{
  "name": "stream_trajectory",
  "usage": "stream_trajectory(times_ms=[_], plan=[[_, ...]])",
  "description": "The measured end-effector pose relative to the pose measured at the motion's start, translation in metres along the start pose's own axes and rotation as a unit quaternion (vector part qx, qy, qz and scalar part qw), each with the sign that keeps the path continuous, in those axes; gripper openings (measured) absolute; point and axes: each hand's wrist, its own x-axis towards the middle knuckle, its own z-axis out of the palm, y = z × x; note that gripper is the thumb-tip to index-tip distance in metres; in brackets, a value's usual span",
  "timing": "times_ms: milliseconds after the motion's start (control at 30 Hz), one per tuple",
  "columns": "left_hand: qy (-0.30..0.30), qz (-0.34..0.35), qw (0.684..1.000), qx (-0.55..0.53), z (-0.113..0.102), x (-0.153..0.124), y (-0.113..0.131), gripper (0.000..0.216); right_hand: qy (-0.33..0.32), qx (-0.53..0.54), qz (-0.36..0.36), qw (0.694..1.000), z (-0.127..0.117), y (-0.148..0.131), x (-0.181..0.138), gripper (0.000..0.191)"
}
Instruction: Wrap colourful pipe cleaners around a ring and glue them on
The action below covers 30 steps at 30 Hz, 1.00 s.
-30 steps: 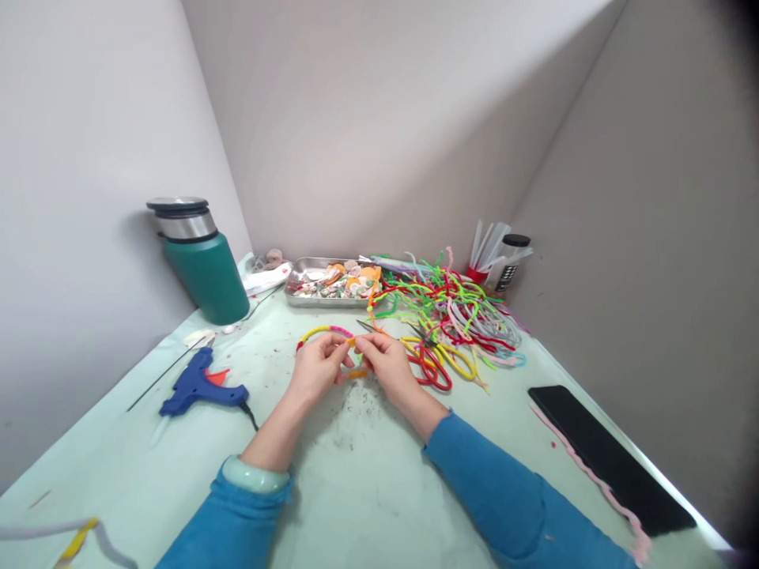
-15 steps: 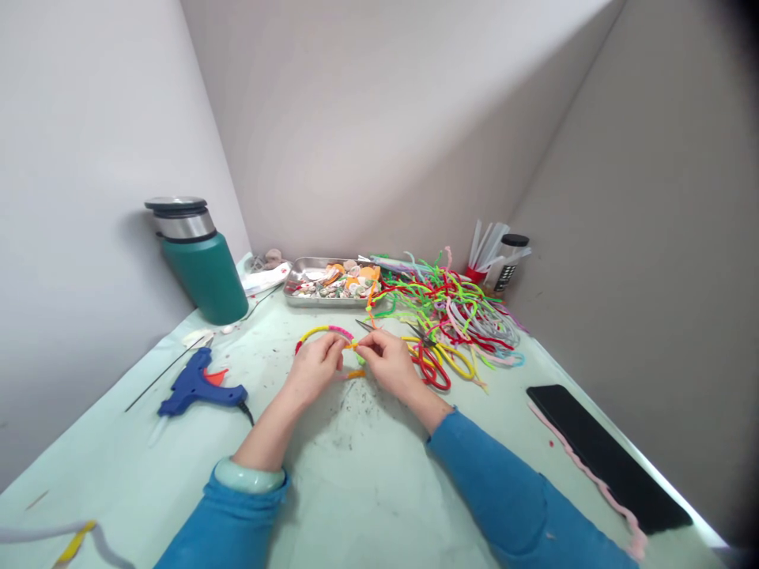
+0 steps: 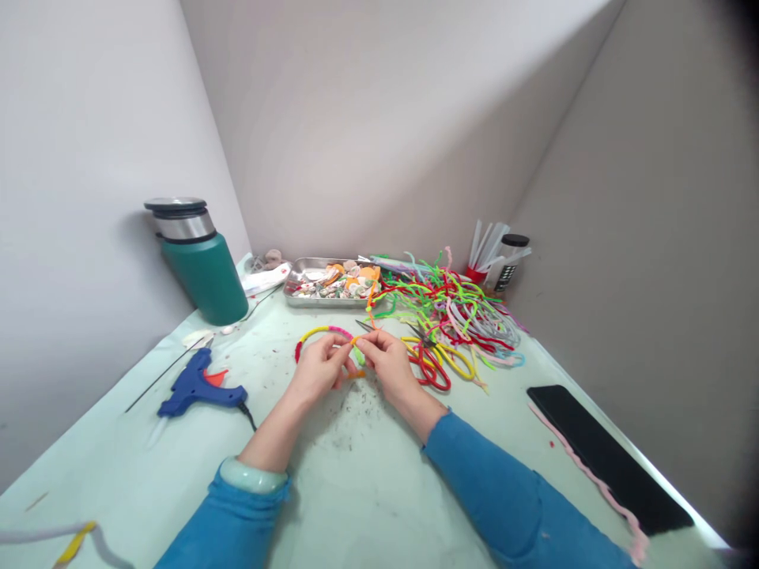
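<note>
A ring wrapped in colored pipe cleaner (image 3: 317,329), with yellow, pink, red, green and orange stretches, is at the middle of the table, partly behind my hands. At its right side, a short orange-yellow pipe cleaner (image 3: 354,341) is pinched between my fingertips. My left hand (image 3: 317,367) is closed on it from the left, thumb against forefinger. From the right, my right hand (image 3: 388,362) pinches the same spot, its fingertips almost meeting the left ones. My fingers hide most of the piece and the ring's lower left part.
Scissors with red handles (image 3: 436,375) and yellow handles (image 3: 458,362) lie right of my hands, before a heap of pipe cleaners (image 3: 451,308). Behind is a metal tray (image 3: 332,303) of small pieces. A blue glue gun (image 3: 198,387), green bottle (image 3: 207,273) and black phone-like slab (image 3: 605,458) flank the table.
My left hand has shifted slightly right and my fingertips have come closer together on the orange-yellow pipe cleaner. More of the ring's lower orange stretch is covered now.
</note>
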Motion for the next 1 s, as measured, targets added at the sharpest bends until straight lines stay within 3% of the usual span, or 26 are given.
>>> stream_trajectory(times_ms=[133,333,567,767,1000], plan=[[0.027,0.026,0.999,0.000,-0.0032,0.0023,-0.0024,0.028,-0.031,-0.039,-0.041,0.998,-0.0009,0.0023,0.0014,0.015],[0.096,0.106,0.979,0.148,-0.0041,-0.0017,-0.0018,0.021,-0.012,-0.078,-0.048,0.996,-0.0004,0.0052,0.0024,0.012],[0.021,0.060,0.996,0.067,-0.0009,-0.0001,-0.0047,0.020,0.000,-0.046,-0.024,0.999,-0.0002,0.0017,0.0010,0.014],[0.036,0.062,0.996,0.048,0.0020,-0.0015,-0.0041,0.020,0.022,-0.051,-0.038,0.998,0.0020,0.0012,0.0000,0.013],[0.028,0.036,0.999,-0.008,0.0020,0.0014,-0.0063,0.025,0.013,0.028,0.000,1.000,0.0071,0.0007,-0.0037,0.018]])
